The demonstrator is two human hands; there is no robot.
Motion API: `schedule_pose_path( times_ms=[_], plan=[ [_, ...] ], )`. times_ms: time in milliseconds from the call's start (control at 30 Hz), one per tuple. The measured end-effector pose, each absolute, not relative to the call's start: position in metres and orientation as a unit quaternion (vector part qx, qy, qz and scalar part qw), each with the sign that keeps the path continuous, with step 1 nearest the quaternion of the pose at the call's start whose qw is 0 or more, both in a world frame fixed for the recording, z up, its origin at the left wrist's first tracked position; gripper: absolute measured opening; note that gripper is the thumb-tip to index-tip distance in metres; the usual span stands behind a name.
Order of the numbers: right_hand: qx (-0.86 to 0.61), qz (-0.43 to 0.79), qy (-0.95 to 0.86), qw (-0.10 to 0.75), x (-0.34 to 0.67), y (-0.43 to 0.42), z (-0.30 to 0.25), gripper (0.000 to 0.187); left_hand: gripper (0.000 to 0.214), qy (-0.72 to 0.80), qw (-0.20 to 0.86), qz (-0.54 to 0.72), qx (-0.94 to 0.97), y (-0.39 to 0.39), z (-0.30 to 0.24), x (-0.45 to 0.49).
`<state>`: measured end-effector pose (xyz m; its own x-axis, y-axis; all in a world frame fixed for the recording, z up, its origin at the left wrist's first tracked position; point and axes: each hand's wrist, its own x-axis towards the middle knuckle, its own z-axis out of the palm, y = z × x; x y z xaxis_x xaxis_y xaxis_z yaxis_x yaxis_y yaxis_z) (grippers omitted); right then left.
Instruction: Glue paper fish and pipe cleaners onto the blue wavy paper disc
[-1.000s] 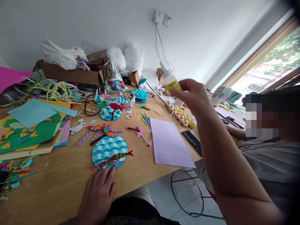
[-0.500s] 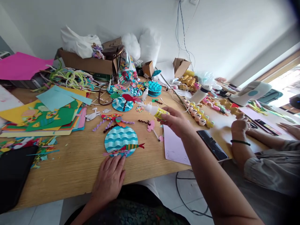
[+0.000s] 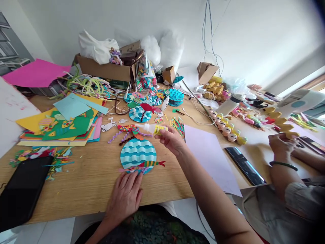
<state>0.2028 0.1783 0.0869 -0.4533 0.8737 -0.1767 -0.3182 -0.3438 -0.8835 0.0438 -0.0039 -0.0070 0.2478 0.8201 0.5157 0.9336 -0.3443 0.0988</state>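
My right hand (image 3: 173, 139) grips a small white glue bottle (image 3: 153, 129) with a yellow label, its nozzle pointing left above the table. Below it lies a round card disc (image 3: 138, 152) with wavy blue paper layers. A striped paper fish (image 3: 152, 163) and a pink dotted paper fish (image 3: 130, 168) lie across the disc's lower part. My left hand (image 3: 126, 195) rests flat, fingers stretched out, its fingertips touching the disc's lower edge. Just behind the disc are a red dotted paper fish (image 3: 126, 128) and curly purple paper strips (image 3: 113, 137).
Stacked coloured paper (image 3: 63, 134), paper scraps (image 3: 33, 152) and a black phone (image 3: 26, 189) lie on the left. A lilac sheet (image 3: 205, 152) and another phone (image 3: 244, 165) lie right. Another person's hand (image 3: 280, 145) works at the far right. A second glue bottle (image 3: 165, 103) stands behind.
My right hand has brought the glue bottle left and slightly down, nearer the disc. My left hand stays at the disc's edge. The view has shifted a little.
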Motion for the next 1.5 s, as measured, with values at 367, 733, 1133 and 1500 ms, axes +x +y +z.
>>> schedule_pose_path(
  times_ms=[367, 733, 1133, 1500],
  plan=[
    [-0.294, 0.768, -0.417, 0.387, 0.181, 0.181, 0.083, 0.038, 0.036, -0.569, 0.095, -0.259, -0.774, -0.003, -0.009, 0.046],
    [-0.245, 0.605, -0.713, 0.255, 0.158, 0.178, 0.107, 0.038, 0.036, -0.571, 0.089, -0.256, -0.775, -0.004, -0.009, 0.046],
    [-0.189, 0.459, -0.854, 0.155, 0.133, 0.185, 0.105, 0.036, 0.037, -0.57, 0.1, -0.255, -0.775, -0.003, -0.009, 0.045],
    [-0.174, 0.408, -0.886, 0.134, 0.123, 0.181, 0.111, 0.029, 0.036, -0.573, 0.104, -0.252, -0.773, -0.003, -0.008, 0.046]
  ],
)
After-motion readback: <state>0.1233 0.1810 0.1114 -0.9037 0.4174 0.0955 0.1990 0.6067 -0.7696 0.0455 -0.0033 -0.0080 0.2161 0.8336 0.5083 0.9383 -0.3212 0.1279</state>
